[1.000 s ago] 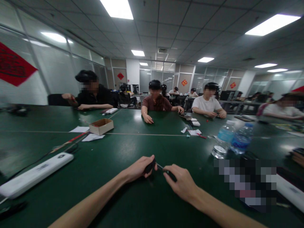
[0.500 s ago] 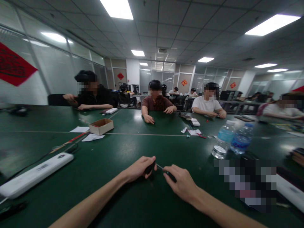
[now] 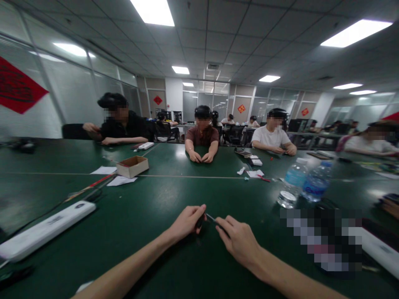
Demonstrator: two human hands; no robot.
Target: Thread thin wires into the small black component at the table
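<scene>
Above the green table (image 3: 168,191), my left hand (image 3: 186,220) is closed on a small black object (image 3: 199,223), mostly covered by the fingers; its kind cannot be made out. My right hand (image 3: 239,237) grips what looks like a screwdriver (image 3: 210,217) with a thin metal shaft. Its dark handle is mostly hidden under the fingers. The shaft points left, its tip at the black object by my left thumb; whether they touch is unclear.
To the left lie a white power strip (image 3: 52,226) and an open cardboard box (image 3: 132,167) beside papers. Water bottles (image 3: 294,180) stand to the right, near a blurred-out patch. Across the table sits a person in a brown shirt (image 3: 202,135), with others alongside.
The black object is turned and more hidden in my left hand. My right hand has barely shifted. The person opposite has brought both hands together on the table.
</scene>
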